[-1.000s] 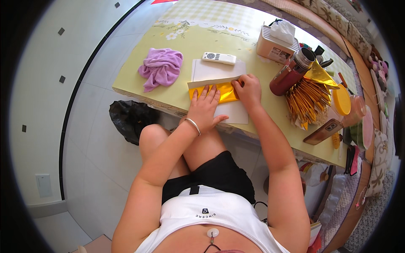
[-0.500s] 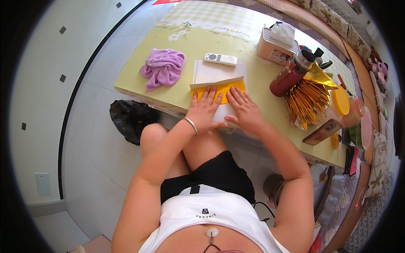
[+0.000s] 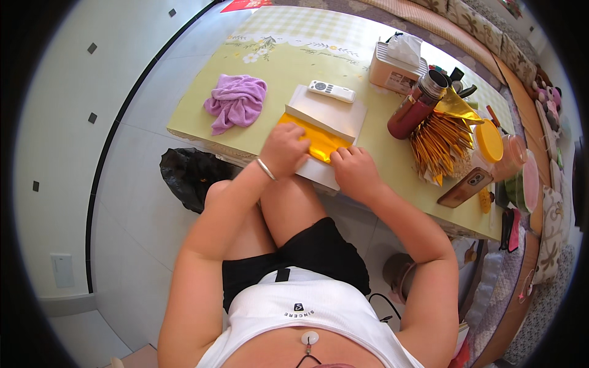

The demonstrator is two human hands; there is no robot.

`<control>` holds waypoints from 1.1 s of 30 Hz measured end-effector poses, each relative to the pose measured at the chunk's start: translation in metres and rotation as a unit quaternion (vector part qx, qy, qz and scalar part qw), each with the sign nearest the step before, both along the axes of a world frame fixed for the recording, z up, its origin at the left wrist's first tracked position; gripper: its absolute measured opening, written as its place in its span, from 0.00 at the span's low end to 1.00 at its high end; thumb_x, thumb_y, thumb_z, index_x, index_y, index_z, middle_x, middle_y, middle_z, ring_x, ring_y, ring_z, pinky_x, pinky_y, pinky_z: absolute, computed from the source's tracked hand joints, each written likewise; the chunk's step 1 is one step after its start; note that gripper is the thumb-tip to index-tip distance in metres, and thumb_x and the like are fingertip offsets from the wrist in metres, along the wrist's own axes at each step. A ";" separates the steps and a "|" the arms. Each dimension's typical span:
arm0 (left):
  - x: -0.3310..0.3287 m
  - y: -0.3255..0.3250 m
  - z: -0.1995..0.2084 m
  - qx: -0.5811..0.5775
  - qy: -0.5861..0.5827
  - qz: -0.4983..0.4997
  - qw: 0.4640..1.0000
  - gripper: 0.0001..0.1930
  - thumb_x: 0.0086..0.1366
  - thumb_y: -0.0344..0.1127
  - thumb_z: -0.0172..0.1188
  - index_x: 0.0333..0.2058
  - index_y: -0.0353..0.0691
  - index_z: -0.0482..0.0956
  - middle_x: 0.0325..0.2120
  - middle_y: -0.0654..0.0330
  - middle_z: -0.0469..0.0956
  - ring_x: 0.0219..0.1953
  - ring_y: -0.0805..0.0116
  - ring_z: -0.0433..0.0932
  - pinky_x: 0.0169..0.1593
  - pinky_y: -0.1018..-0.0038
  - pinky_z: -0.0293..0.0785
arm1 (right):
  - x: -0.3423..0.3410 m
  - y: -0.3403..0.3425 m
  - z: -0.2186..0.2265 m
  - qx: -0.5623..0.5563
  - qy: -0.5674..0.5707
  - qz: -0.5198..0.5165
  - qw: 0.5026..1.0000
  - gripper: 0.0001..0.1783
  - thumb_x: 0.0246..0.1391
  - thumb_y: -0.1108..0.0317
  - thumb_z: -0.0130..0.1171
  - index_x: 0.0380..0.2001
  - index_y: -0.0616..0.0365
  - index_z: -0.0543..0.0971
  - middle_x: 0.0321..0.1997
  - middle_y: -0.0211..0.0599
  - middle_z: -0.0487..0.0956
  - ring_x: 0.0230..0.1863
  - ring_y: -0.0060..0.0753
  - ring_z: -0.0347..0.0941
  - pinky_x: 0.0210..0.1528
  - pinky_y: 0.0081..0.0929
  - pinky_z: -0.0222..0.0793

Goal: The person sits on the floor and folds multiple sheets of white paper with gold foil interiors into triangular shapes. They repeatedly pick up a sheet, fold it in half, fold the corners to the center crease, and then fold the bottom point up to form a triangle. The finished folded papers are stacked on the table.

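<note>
A sheet of gold foil paper [image 3: 317, 136] with a pale grey-white strip along its far edge lies on a white pad [image 3: 351, 120] at the table's near edge. My left hand [image 3: 286, 149] has its fingers curled on the sheet's left side, gripping the near edge. At the near right corner, my right hand [image 3: 356, 172] pinches the foil paper between bent fingers and thumb. The hands partly hide both near corners. A white remote control [image 3: 331, 91] rests on the far part of the pad.
A purple cloth [image 3: 237, 103] lies left on the table [image 3: 202, 132]. To the right stand a dark red flask [image 3: 417, 107], a bunch of folded gold paper [image 3: 437, 144], a tissue box [image 3: 392, 69], a yellow-lidded jar [image 3: 489, 142] and a phone [image 3: 465, 188]. A black bag [image 3: 190, 178] sits below.
My hands went from lying flat on the gold foil paper to curled, gripping its near edge. The sheet, pad and remote now sit turned clockwise.
</note>
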State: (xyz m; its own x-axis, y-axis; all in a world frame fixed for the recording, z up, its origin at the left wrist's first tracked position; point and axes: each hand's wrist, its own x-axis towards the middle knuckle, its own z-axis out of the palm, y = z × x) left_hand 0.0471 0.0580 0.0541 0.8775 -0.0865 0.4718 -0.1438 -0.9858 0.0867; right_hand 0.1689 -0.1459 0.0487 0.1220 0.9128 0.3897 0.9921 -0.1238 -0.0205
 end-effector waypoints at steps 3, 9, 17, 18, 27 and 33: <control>0.007 -0.022 -0.011 -0.059 0.052 -0.023 0.997 0.10 0.48 0.36 0.68 0.27 0.41 0.79 0.30 0.56 0.75 0.35 0.54 0.75 0.41 0.61 0.73 | 0.009 0.008 -0.008 -0.024 -0.011 0.016 1.000 0.04 0.43 0.71 0.58 0.26 0.54 0.75 0.31 0.39 0.77 0.35 0.42 0.74 0.40 0.36 0.70; 0.011 -0.033 -0.022 -0.049 -0.006 0.012 0.999 0.05 0.51 0.33 0.65 0.25 0.41 0.78 0.26 0.56 0.75 0.32 0.54 0.75 0.36 0.61 0.74 | 0.011 0.007 0.008 0.016 0.093 -0.009 0.995 0.08 0.45 0.66 0.64 0.26 0.56 0.77 0.29 0.38 0.77 0.36 0.44 0.76 0.39 0.39 0.73; 0.016 -0.042 -0.033 -0.193 -0.069 0.148 0.968 0.06 0.54 0.34 0.66 0.24 0.37 0.81 0.29 0.54 0.76 0.36 0.53 0.76 0.40 0.62 0.74 | 0.025 0.020 -0.015 0.094 0.260 -0.108 0.955 0.08 0.50 0.63 0.66 0.27 0.55 0.80 0.31 0.36 0.79 0.37 0.43 0.77 0.37 0.38 0.74; 0.018 -0.045 -0.033 -0.210 -0.064 0.170 0.961 0.07 0.54 0.34 0.66 0.24 0.37 0.81 0.29 0.54 0.76 0.36 0.53 0.76 0.41 0.62 0.74 | 0.027 0.020 -0.014 0.076 0.291 -0.134 0.944 0.08 0.50 0.63 0.66 0.27 0.55 0.81 0.31 0.36 0.79 0.37 0.42 0.77 0.36 0.38 0.74; 0.031 -0.049 -0.038 -0.261 -0.043 0.271 0.925 0.07 0.51 0.34 0.69 0.20 0.38 0.81 0.29 0.54 0.76 0.37 0.54 0.76 0.45 0.62 0.72 | 0.019 0.029 -0.033 0.176 0.049 -0.046 0.982 0.27 0.51 0.61 0.66 0.53 0.63 0.76 0.59 0.47 0.75 0.63 0.51 0.68 0.62 0.42 0.65; 0.034 -0.045 -0.038 -0.269 -0.008 0.289 0.919 0.09 0.51 0.36 0.68 0.19 0.37 0.82 0.29 0.52 0.77 0.37 0.53 0.76 0.46 0.61 0.72 | 0.001 0.012 -0.033 0.016 0.116 0.017 0.993 0.41 0.60 0.46 0.57 0.65 0.67 0.64 0.72 0.52 0.61 0.75 0.50 0.51 0.76 0.45 0.44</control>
State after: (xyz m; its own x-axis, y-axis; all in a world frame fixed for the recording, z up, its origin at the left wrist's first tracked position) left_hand 0.0812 0.0133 0.0165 0.6962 0.6406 0.3238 0.3837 -0.7134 0.5864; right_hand 0.1695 -0.1338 0.0156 0.1811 0.9054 0.3841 0.9638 -0.0855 -0.2527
